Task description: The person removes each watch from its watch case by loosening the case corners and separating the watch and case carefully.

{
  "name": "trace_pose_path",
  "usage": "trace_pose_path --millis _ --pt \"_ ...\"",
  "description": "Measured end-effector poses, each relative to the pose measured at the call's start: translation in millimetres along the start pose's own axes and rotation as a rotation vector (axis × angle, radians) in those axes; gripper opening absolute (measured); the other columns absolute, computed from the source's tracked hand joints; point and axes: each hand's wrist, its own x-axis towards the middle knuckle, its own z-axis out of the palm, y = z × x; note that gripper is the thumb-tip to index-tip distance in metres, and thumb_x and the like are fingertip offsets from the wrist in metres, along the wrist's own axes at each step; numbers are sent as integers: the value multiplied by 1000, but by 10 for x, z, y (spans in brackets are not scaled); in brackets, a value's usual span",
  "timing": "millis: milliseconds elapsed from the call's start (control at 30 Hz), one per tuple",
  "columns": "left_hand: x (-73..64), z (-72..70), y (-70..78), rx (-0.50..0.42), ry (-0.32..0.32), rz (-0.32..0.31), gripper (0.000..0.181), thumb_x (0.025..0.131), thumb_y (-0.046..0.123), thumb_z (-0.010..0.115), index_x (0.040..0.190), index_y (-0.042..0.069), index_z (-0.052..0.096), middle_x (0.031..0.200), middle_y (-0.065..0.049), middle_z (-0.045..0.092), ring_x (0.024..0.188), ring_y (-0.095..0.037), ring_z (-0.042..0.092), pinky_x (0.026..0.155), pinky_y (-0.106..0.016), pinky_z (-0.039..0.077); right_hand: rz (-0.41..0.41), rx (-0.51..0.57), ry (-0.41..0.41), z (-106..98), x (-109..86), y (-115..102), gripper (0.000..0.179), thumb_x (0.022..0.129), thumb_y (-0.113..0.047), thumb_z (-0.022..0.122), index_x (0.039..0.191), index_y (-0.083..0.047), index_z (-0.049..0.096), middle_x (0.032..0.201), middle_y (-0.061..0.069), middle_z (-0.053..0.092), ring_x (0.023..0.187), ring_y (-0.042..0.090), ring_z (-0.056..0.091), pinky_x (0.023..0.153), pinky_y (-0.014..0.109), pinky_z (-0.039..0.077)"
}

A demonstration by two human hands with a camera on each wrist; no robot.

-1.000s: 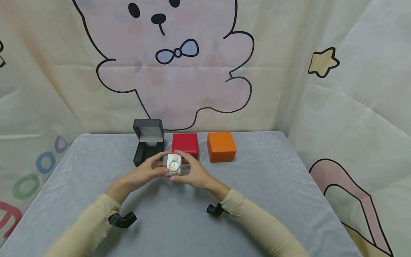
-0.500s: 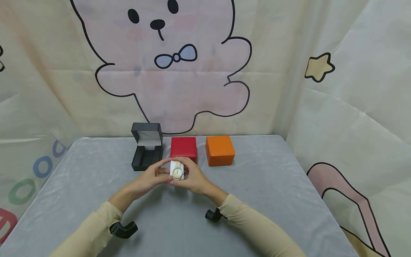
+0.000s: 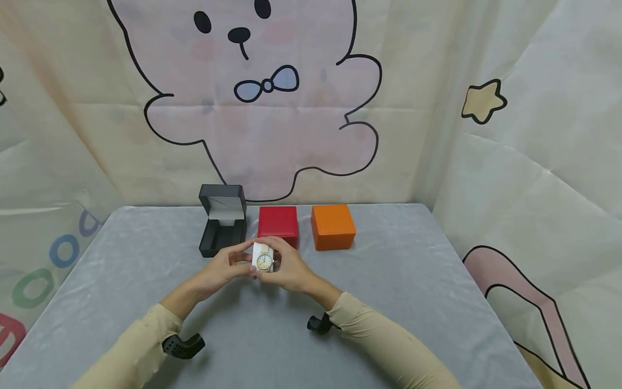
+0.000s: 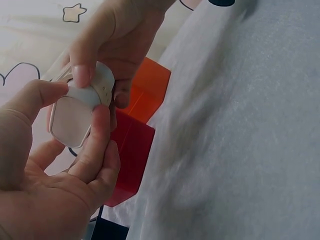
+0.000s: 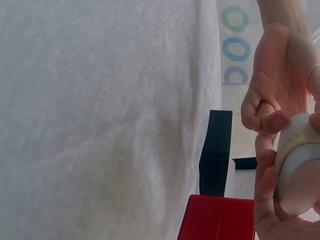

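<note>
A wristwatch (image 3: 264,262) with a cream strap and a pale dial is wrapped around a white cushion (image 4: 72,120). My left hand (image 3: 218,273) pinches the cushion's left side between thumb and fingers. From the right, my right hand (image 3: 293,273) grips the same cushion and strap. In the left wrist view, the right thumb presses near the strap (image 4: 104,90), where small holes show. The dial faces up toward the head camera, and both hands hold the watch in front of the red box (image 3: 278,220).
A black watch box (image 3: 222,240) stands with its lid raised at the back left, its hollow visible. Beside the red box is an orange box (image 3: 333,227). A grey cloth (image 3: 413,281) covers the table; a printed curtain (image 3: 418,135) hangs behind.
Both hands have brought the watch slightly nearer the person, then a little left, with a slight tilt. The grips look much the same, and the boxes have stayed put.
</note>
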Motion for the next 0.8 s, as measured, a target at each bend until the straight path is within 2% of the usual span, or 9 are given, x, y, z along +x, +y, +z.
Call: trace_pose_path --millis 200,367,467,667,800 --pt "-34 -47 -35 -13 -10 27 78 94 15 71 159 6 29 131 -21 60 110 -19 61 91 -35 57 7 25 -32 40 5 -29 67 83 -9 74 145 -21 52 142 0 52 93 14 55 74 25 58" --pt "-56 -80 -27 -25 -8 56 77 93 12 71 159 5 30 134 -20 59 110 -17 62 91 -42 59 -7 53 -51 44 31 -44 70 82 -4 73 147 -19 51 143 2 51 93 14 56 76 31 59" --pt "-61 -86 -18 -30 -13 67 77 93 11 70 159 5 30 139 -23 56 112 -17 61 92 -45 58 -1 80 -65 41 48 -33 71 82 -3 73 147 -17 51 144 5 50 93 14 56 78 35 60" --pt "-70 -100 -36 -46 -47 74 74 94 8 66 158 5 29 145 -26 49 113 -16 61 90 -37 58 22 179 -96 18 37 4 69 83 -3 79 143 -16 49 140 8 52 95 15 61 80 32 59" --pt "-63 -125 -21 -37 -65 84 70 94 6 66 156 5 33 139 -25 54 113 -17 62 87 -33 58 27 255 -118 6 55 0 66 81 0 81 135 -14 46 134 12 52 94 16 65 81 29 60"
